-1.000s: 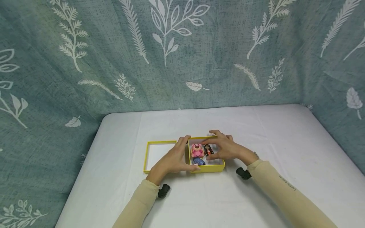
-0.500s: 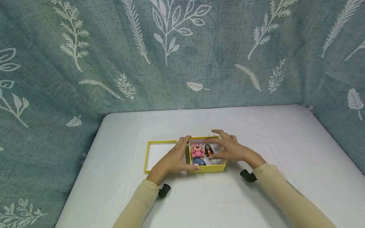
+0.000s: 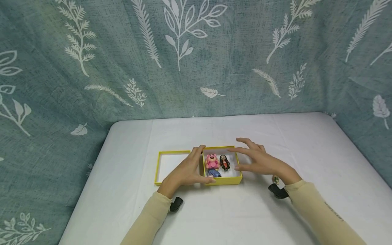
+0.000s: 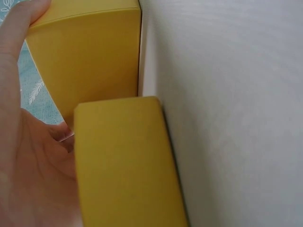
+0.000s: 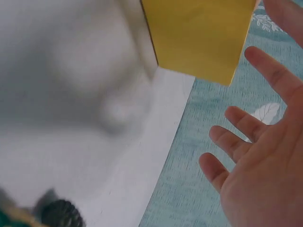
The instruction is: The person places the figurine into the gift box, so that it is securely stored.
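A yellow box [image 3: 225, 181] with a white inside stands uncovered on the table. Inside it lie a pink bear figurine [image 3: 212, 161], a small dark-haired doll figurine [image 3: 225, 162] in red and black, and a blue item [image 3: 214, 173] whose kind I cannot tell. My left hand [image 3: 186, 172] holds the box's left end, thumb along the front wall and fingers toward the back corner. Over the right wall hovers my right hand [image 3: 260, 160], fingers spread and holding nothing. The right wrist view shows those fingers [image 5: 267, 71] beside the box's yellow side [image 5: 199, 38].
Left of the box lies its yellow-rimmed lid [image 3: 157, 170], white inside up, partly behind my left hand. White cloth covers the table [image 3: 214, 214]. A blue-green leaf-patterned curtain [image 3: 196, 85] hangs behind it. Each wrist carries a black camera [image 3: 176, 204].
My right hand has drawn back rightward from over the doll figurine, its fingers spreading wider, and the doll is now fully uncovered. My left hand and the box have stayed put.
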`<state>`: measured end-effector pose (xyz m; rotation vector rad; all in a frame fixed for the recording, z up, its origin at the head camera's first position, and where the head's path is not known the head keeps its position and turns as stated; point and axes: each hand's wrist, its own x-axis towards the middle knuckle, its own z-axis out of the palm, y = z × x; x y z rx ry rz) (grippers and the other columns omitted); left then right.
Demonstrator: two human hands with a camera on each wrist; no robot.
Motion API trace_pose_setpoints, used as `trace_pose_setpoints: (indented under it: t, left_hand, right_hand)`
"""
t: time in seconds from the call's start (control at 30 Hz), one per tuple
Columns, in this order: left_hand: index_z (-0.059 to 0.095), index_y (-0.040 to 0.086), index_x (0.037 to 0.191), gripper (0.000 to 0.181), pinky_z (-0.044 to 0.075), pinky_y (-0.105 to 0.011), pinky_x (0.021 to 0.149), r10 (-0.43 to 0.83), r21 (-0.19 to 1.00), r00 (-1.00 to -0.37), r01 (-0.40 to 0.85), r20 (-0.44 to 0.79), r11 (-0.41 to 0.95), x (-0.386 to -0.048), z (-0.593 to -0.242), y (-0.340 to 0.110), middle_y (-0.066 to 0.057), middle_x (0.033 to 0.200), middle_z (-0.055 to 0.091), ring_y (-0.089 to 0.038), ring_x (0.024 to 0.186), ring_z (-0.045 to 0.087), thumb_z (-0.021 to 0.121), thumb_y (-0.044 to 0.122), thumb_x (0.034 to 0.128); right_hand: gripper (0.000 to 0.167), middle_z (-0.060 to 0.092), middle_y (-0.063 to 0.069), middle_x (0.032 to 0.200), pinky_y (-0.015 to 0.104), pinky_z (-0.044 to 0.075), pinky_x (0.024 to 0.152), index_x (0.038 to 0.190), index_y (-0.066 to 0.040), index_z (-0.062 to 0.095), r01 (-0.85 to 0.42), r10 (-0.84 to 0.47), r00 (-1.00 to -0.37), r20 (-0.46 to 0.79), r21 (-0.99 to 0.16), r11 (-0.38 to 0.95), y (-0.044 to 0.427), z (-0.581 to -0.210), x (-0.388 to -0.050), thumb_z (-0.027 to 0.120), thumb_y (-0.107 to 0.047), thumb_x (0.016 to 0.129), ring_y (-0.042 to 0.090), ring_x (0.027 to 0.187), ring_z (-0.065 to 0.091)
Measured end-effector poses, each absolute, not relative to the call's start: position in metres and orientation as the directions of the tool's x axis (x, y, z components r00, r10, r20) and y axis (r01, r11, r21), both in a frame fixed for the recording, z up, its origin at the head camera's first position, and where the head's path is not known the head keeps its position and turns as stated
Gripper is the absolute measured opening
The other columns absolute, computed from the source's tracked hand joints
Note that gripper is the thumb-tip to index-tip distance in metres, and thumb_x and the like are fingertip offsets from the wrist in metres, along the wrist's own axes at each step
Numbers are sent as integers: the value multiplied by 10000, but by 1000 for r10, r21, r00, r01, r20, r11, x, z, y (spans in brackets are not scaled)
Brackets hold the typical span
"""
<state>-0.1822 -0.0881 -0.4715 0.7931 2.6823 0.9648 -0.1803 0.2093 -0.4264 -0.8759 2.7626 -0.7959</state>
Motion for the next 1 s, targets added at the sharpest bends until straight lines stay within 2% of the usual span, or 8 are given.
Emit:
trace_pose_setpoints:
  t: [0.37,0.67,1.0]
  left_hand:
    - [101,209,1560,1214,414,-436,1097,545,630,-839,421,-4,653,-181,-469,-88,-80,1514,314,-255,1349,438,785,663,665]
    - [105,229,1557,1212,445,-434,1065,542,634,-840,416,-7,653,-181,-469,-87,-70,1489,332,-230,1287,476,781,676,657]
    - [112,210,1557,1214,441,-431,1070,538,632,-843,414,-5,655,-181,-470,-89,-68,1488,333,-238,1298,474,787,668,657]
  right_hand:
    - [659,258,140,1549,628,208,1015,1438,-235,494,-485,-557,-830,24,-522,701,234,-426,-170,735,-426,856,459,1373,310]
    - [701,291,175,1522,636,259,937,1441,-216,477,-443,-517,-856,7,-524,727,271,-428,-154,753,-432,834,447,1311,395]
    - [736,314,234,1487,629,280,883,1429,-168,486,-442,-505,-863,16,-507,740,301,-440,-140,791,-397,799,526,1276,396]
